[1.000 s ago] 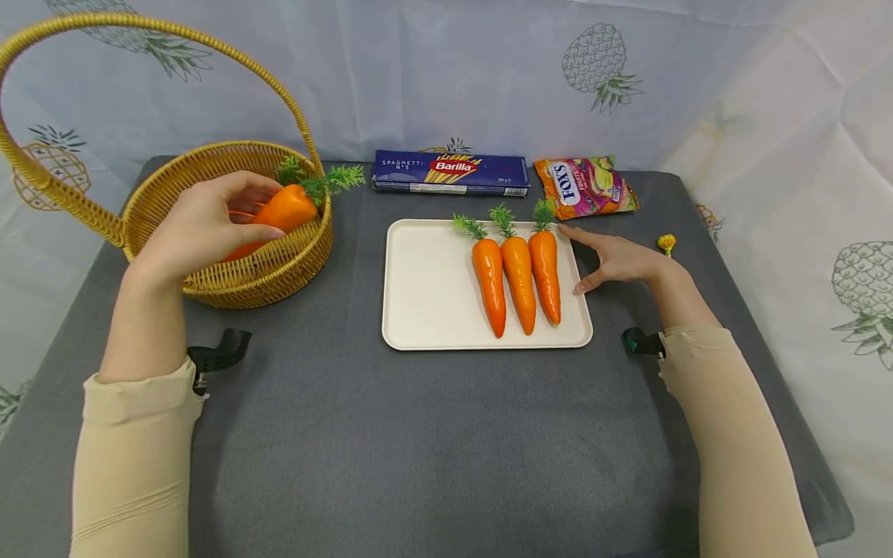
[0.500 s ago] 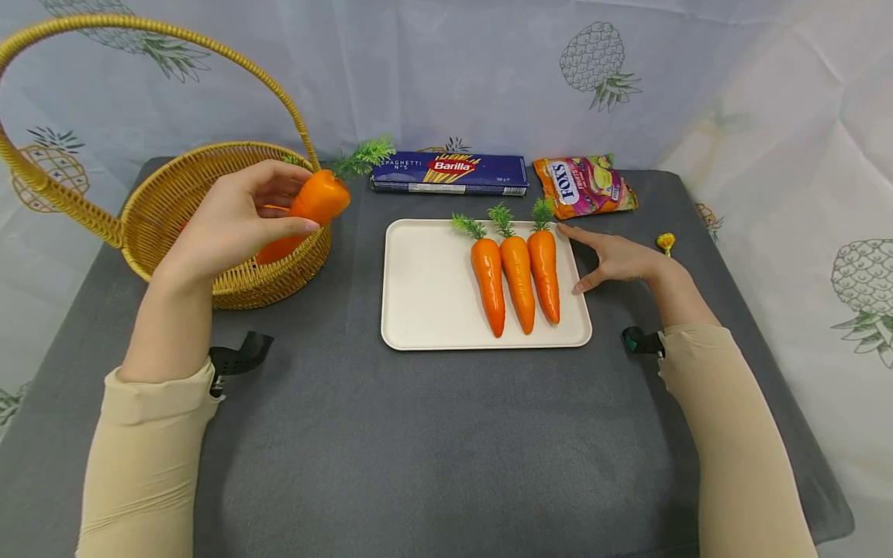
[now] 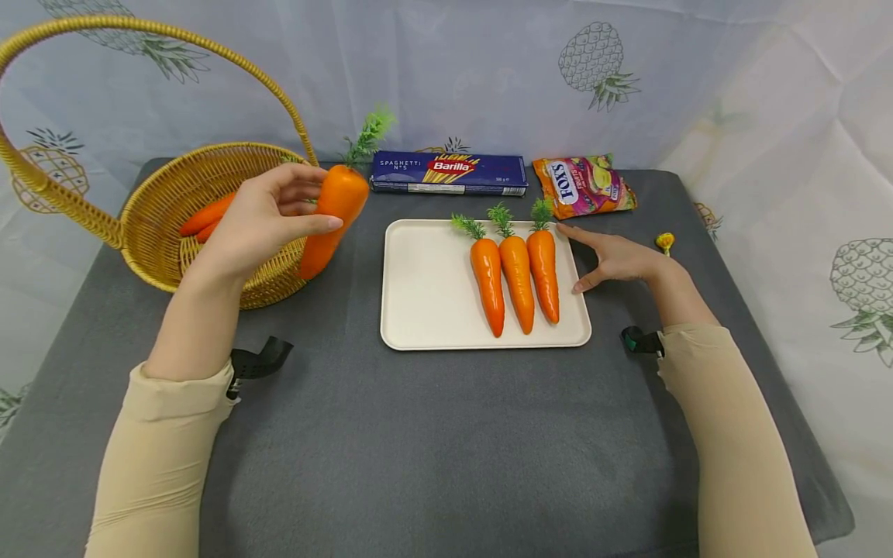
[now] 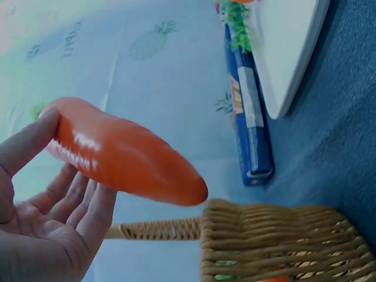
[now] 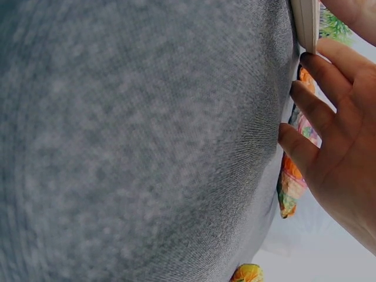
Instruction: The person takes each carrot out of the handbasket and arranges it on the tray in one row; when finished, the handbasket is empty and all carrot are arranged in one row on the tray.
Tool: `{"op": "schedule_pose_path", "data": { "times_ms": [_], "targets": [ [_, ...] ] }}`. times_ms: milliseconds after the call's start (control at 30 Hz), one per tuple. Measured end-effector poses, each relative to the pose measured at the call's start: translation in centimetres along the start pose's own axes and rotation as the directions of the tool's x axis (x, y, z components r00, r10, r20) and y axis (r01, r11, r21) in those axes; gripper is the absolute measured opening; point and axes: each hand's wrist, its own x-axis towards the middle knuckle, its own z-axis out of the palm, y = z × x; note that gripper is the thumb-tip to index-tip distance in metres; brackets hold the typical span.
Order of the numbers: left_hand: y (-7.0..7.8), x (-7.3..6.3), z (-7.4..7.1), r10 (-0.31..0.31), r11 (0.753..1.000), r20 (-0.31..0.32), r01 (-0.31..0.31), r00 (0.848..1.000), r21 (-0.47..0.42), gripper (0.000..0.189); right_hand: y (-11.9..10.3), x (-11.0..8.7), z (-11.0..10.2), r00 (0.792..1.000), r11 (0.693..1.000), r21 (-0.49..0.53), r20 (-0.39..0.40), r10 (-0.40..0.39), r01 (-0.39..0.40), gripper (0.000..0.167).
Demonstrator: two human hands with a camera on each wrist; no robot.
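Observation:
In the head view my left hand point(image 3: 254, 221) pinches an orange carrot point(image 3: 340, 200) with a leafy green top over the right rim of a wicker basket point(image 3: 156, 198). The left wrist view shows that carrot point(image 4: 129, 155) between thumb and fingers, its tip pointing away from the palm. More carrots point(image 3: 208, 215) lie in the basket, partly hidden by the hand. Three carrots point(image 3: 516, 283) lie side by side on the right half of a cream tray point(image 3: 425, 287). My right hand point(image 3: 621, 260) rests at the tray's right edge, thumb and fingers spread.
Behind the tray lies a blue spaghetti box point(image 3: 449, 174), with a bag of fruit candies point(image 3: 584, 186) beside it. A small yellow lollipop point(image 3: 666, 242) lies near the right table edge. The basket's tall handle point(image 3: 279, 85) arches up at the left.
My left hand has lifted the carrot from inside the basket and moved right with it, tilting its leafy top upward. The carrots left in the basket now show. The right hand stays put.

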Motion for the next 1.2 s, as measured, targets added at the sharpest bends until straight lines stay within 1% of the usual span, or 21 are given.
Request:
{"op": "schedule_pose_path", "data": {
  "times_ms": [133,267,400,500,633,700,867,1067,1200],
  "targets": [
    [-0.1,0.3,0.4,-0.023,0.999,0.011,0.023,1.0,-0.037,0.058,0.1,0.0,0.0,1.0,1.0,-0.001,-0.001,0.0,0.0,0.114],
    [-0.4,0.6,0.8,-0.045,0.994,0.048,0.05,0.998,-0.098,0.058,0.1,0.0,0.0,1.0,1.0,-0.002,0.0,0.0,0.0,0.114],
    [-0.7,0.8,1.6,-0.069,0.984,0.086,0.082,0.994,-0.157,0.059,0.0,-0.1,0.0,1.0,1.0,0.0,0.002,0.0,0.0,0.114],
    [-1.0,0.9,2.2,-0.083,0.972,0.114,0.106,0.99,-0.209,0.058,-0.1,-0.1,0.0,1.0,1.0,0.004,0.005,-0.001,0.001,0.114],
    [-1.3,1.2,3.0,-0.108,0.958,0.148,0.142,0.983,-0.248,0.058,-0.1,0.0,0.0,1.0,1.0,0.005,0.004,0.0,0.0,0.114],
    [-1.5,1.2,3.3,-0.116,0.956,0.161,0.155,0.98,-0.251,0.057,-0.1,0.0,0.0,1.0,1.0,0.003,0.001,0.004,-0.004,0.114],
    [-1.9,1.3,3.9,-0.124,0.958,0.181,0.165,0.976,-0.234,0.056,0.0,0.1,0.1,1.0,1.0,0.003,-0.005,-0.007,0.007,0.114],
    [-2.1,1.4,4.1,-0.13,0.962,0.182,0.169,0.975,-0.216,0.056,-0.1,-0.1,0.1,0.998,0.998,0.006,-0.004,-0.055,0.055,0.113],
    [-2.2,1.4,4.2,-0.138,0.962,0.185,0.176,0.973,-0.208,0.057,-0.2,-0.3,0.0,0.998,0.998,0.0,-0.003,-0.055,0.055,0.112]
  ]
}}
